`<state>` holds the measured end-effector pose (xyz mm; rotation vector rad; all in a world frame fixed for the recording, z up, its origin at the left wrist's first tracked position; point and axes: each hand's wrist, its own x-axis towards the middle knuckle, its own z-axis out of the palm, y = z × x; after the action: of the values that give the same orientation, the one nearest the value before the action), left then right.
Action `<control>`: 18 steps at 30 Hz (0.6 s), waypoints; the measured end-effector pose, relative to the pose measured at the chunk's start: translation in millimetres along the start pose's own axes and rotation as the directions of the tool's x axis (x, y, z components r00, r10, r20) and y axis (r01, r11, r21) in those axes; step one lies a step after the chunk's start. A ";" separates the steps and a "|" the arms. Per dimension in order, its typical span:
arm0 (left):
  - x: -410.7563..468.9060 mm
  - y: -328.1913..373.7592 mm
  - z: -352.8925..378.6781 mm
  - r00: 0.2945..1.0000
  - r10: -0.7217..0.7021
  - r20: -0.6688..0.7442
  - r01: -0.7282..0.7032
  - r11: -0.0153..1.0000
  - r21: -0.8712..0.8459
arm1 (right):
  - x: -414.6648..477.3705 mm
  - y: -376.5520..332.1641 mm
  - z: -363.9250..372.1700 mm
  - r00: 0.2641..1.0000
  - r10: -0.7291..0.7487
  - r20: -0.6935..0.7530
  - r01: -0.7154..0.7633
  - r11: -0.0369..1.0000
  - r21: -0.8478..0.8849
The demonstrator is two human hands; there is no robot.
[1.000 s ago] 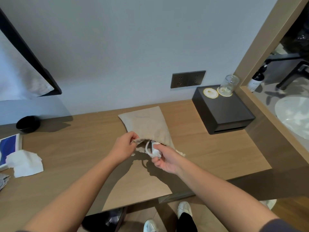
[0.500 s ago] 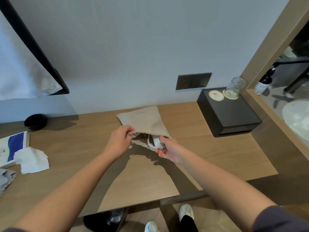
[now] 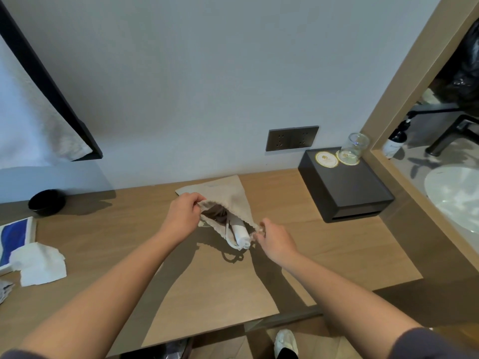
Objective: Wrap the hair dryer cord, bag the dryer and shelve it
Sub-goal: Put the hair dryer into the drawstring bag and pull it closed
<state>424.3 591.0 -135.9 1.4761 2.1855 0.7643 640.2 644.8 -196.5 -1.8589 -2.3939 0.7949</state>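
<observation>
A beige cloth bag [image 3: 228,196] lies on the wooden worktop [image 3: 337,244], its closed end toward the wall and its open mouth toward the person. The white hair dryer [image 3: 241,233] sits partly inside, only its handle end sticking out of the mouth; its long axis runs from the wall toward the person, tilted slightly to the right. A loop of white cord [image 3: 229,235] shows beside the handle at the opening.

The left hand [image 3: 182,216] pinches the left edge of the bag's mouth, fingers closed on the cloth. The right hand [image 3: 277,240] grips the right edge of the mouth, so the two hold the opening spread.

The worktop is light wood against a pale grey wall. A dark socket plate [image 3: 292,138] is set in the wall, and to its right a black box [image 3: 344,185] stands on the worktop with a clear glass [image 3: 356,146] and a round coaster [image 3: 326,159] on top. At the left are a small black bowl [image 3: 46,202], white tissues [image 3: 39,264] and a blue and white box [image 3: 13,239]. At the far right, past a wooden frame, a white basin [image 3: 456,195] is visible.
</observation>
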 end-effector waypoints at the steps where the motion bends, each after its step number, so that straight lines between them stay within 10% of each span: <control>1: 0.7 -0.6 -1.1 1.000 0.003 0.001 -0.003 1.000 0.002 | 1.2 -0.8 -1.6 1.000 -0.018 -0.014 0.017 0.998 -0.060; 6: 1.8 -6.9 -4.1 0.999 -0.013 -0.039 0.015 0.999 0.049 | 3.1 -3.0 -15.4 0.995 -0.096 -0.007 0.095 0.994 -0.045; 14: 2.8 2.0 -11.0 0.996 -0.057 -0.071 0.083 0.891 0.446 | 11.0 -15.8 -49.4 0.996 -0.089 0.012 0.076 0.909 0.410; 18: 18.2 17.1 -24.6 0.993 -0.041 -0.107 0.077 0.927 0.366 | 16.3 -23.7 -74.1 0.995 -0.096 0.006 0.072 0.785 0.615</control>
<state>415.3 607.6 -106.4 1.5612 2.5426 0.4246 636.7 684.0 -127.5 -1.4593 -1.8669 1.3980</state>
